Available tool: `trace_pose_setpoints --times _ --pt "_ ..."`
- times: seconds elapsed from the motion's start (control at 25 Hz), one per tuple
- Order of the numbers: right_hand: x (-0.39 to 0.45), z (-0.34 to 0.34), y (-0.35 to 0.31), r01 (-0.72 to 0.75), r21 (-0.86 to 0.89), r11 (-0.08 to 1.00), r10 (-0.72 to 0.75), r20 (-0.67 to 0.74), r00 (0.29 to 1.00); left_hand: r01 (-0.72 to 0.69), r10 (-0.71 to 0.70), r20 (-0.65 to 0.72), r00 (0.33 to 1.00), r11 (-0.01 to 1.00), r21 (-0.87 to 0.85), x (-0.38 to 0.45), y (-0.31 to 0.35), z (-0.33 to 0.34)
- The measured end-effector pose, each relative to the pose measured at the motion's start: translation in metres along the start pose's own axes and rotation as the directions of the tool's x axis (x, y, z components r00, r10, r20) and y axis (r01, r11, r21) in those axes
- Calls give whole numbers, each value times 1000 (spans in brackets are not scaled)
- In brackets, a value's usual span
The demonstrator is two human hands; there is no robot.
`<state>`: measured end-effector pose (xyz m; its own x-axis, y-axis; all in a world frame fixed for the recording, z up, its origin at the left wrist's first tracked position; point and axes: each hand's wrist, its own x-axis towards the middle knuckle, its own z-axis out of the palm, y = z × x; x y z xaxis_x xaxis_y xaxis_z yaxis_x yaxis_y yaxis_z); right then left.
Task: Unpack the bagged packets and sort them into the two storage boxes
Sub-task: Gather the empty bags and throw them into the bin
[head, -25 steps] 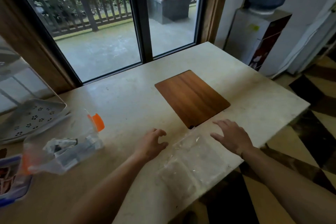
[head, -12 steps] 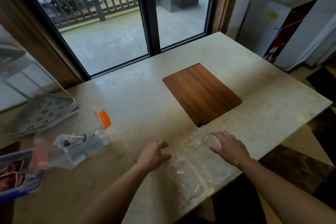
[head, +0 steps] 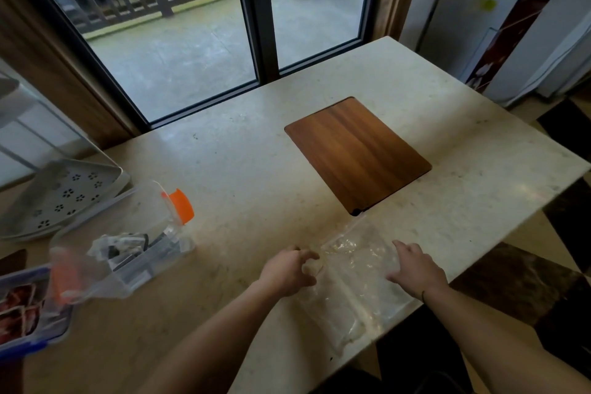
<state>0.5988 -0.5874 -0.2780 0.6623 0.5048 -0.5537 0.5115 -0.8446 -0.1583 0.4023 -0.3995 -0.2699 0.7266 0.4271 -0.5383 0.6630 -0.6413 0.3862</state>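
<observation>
A clear plastic bag lies flat near the table's front edge and looks empty. My left hand rests at the bag's left edge with curled fingers touching the plastic. My right hand lies palm down on the bag's right side, fingers spread. To the left stands a clear storage box with orange clips, holding dark and silvery packets. At the far left edge sits a blue-rimmed box with reddish packets inside.
A wooden board is set into the marble table beyond the bag. A white perforated tray lies at the back left. The table's front edge runs just under my right wrist. A water dispenser stands at the right.
Both hands have closed in on the bag; the left hand now touches its left edge. The view has shifted, with the boxes showing further to the right.
</observation>
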Motion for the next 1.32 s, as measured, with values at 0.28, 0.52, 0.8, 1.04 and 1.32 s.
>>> trace_pose_setpoints --times 0.28,0.52,0.8,1.04,1.32 --pt "3 6 8 1 50 999 -1 8 1000 -48 47 15 999 997 56 14 5 11" --pt "4 8 12 14 69 998 -13 -13 1000 -58 59 -6 998 997 53 19 5 15" --pt "10 11 11 -4 129 992 6 -19 1000 -142 144 -5 990 981 133 18 6 18" --pt "13 10 11 9 199 980 1 -52 999 -182 190 -30 981 966 182 17 5 17" --pt "8 4 15 -120 395 911 119 27 993 -158 158 13 987 984 79 19 1 9"
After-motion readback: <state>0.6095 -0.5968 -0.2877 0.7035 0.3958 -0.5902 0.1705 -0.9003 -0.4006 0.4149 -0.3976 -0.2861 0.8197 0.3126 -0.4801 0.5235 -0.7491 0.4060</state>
